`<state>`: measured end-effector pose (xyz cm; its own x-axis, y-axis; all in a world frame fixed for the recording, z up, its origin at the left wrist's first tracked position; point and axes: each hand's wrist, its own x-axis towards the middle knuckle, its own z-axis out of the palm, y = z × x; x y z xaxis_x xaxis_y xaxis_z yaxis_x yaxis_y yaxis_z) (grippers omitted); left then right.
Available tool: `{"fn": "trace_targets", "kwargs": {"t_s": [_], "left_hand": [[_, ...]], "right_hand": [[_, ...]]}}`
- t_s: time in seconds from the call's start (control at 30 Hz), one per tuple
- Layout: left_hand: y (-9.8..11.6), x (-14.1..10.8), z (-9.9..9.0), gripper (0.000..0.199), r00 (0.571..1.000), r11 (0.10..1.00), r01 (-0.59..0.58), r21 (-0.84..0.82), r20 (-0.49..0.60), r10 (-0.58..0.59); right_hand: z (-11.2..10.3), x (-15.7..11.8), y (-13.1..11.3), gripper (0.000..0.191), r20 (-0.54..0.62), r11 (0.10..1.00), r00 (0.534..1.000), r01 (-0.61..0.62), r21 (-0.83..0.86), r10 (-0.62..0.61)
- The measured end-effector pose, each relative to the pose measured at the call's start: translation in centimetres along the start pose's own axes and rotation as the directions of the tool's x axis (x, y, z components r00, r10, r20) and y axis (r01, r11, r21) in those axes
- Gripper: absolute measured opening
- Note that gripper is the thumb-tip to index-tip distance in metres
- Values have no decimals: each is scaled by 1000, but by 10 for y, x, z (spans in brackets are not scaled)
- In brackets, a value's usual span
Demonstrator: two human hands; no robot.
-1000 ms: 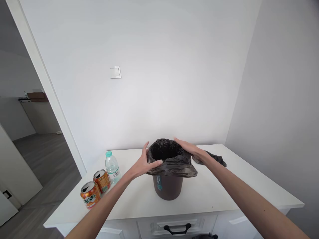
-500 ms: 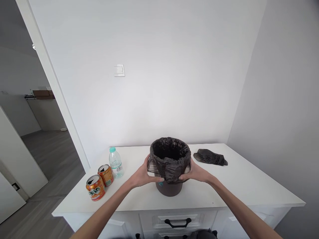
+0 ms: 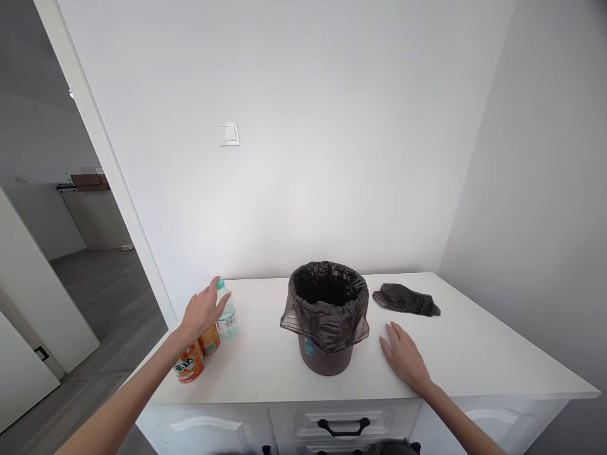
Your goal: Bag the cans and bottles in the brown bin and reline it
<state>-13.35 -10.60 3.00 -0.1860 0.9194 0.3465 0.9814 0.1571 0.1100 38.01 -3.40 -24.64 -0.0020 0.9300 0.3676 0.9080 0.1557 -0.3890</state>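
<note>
My left hand (image 3: 203, 311) is at the plastic bottle (image 3: 228, 319) with the turquoise cap, thumb and fingers apart beside its neck; whether they touch it I cannot tell. Below that hand and arm stand two orange drink cans, the front can (image 3: 190, 363) and the rear can (image 3: 209, 340), both partly hidden. My right hand (image 3: 403, 357) lies flat on the white countertop with its fingers stretched out, right of the dark trash can (image 3: 327, 362). A black trash bag (image 3: 332, 323) lines the can, its edge folded over the rim and flaring at the sides.
Another black plastic bag (image 3: 406, 299) lies crumpled on the countertop (image 3: 493, 360) at the right rear. White cabinet drawers with a black handle (image 3: 344, 428) are below the front edge. A wall with a light switch (image 3: 230, 134) rises behind, and a doorway is at the left.
Both hands have let go of the bag-lined trash can. The left has moved left to the bottle, and the right has come down onto the countertop. The folded bag edge now hangs loose.
</note>
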Motion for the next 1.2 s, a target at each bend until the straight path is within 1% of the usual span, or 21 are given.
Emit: {"fn": "trace_targets", "kwargs": {"t_s": [0.13, 0.2, 0.23, 0.27, 0.3, 0.37, 0.4, 0.43, 0.47, 0.5, 0.57, 0.63, 0.73, 0.8, 0.83, 0.9, 0.97, 1.0, 1.07, 1.13, 1.2], "left_hand": [[18, -14, 5, 51, 1000, 999, -18, -44, -16, 17], [31, -20, -3, 48, 995, 995, -21, -100, -94, 12], [39, -24, -12, 46, 986, 986, -38, -163, -164, 10], [49, -27, -24, 45, 967, 967, -73, -245, -254, 9], [61, -30, -37, 44, 934, 933, -131, -336, -357, 2], [88, -36, -67, 43, 839, 830, -301, -470, -543, -3], [104, -39, -81, 43, 788, 779, -377, -501, -616, -15], [119, -41, -92, 42, 759, 729, -448, -518, -650, 4], [134, -42, -100, 40, 761, 685, -497, -532, -647, 50], [149, -42, -103, 37, 780, 649, -527, -549, -616, 113], [173, -40, -97, 33, 828, 600, -545, -585, -490, 274], [190, -38, -79, 33, 844, 591, -534, -605, -339, 415], [204, -41, -47, 35, 808, 620, -539, -570, -140, 573], [204, -46, -32, 40, 790, 643, -547, -536, -78, 608], [202, -50, -26, 42, 800, 653, -541, -529, -86, 593], [190, -56, -18, 45, 852, 673, -499, -547, -165, 497], [171, -61, -11, 46, 897, 696, -443, -565, -262, 357], [158, -63, -7, 46, 907, 717, -419, -557, -304, 292], [127, -65, 1, 44, 905, 789, -377, -485, -376, 202], [91, -66, 11, 43, 891, 880, -331, -340, -419, 173], [51, -66, 21, 45, 893, 954, -260, -152, -415, 177]], "right_hand": [[3, -2, -5, 58, -20, 998, 1000, 23, -63, -24], [1, -2, -7, 58, -20, 998, 1000, 19, -61, -20], [0, -2, -8, 58, -19, 998, 1000, 16, -54, -17], [-1, -2, -9, 58, -19, 999, 1000, 13, -46, -14], [-2, -2, -9, 58, -20, 999, 1000, 11, -40, -11], [-3, -2, -11, 56, -23, 999, 1000, 6, -41, -7], [-4, -2, -12, 56, -24, 999, 1000, 3, -49, -5], [-5, -2, -13, 56, -25, 998, 1000, 1, -61, -2], [-6, -3, -14, 56, -23, 997, 1000, 1, -73, -2], [-7, -3, -14, 57, -21, 997, 1000, 2, -82, -4], [-9, -2, -15, 58, -15, 996, 1000, 7, -87, -9], [-9, -2, -15, 57, -14, 997, 1000, 12, -79, -13], [-7, -1, -12, 55, -27, 997, 999, 18, -73, -20], [-3, 0, -9, 54, -41, 996, 999, 25, -85, -29], [-2, 0, -8, 54, -47, 995, 998, 28, -92, -33], [-1, 1, -6, 53, -52, 994, 998, 34, -104, -39], [-1, 0, -5, 53, -44, 993, 998, 37, -109, -42], [-2, 0, -5, 53, -37, 993, 998, 36, -111, -40], [-3, -2, -4, 54, -21, 993, 999, 35, -114, -37], [-3, -3, -3, 56, -9, 992, 999, 34, -119, -35], [-3, -4, -2, 56, -4, 991, 999, 37, -129, -38]]}}
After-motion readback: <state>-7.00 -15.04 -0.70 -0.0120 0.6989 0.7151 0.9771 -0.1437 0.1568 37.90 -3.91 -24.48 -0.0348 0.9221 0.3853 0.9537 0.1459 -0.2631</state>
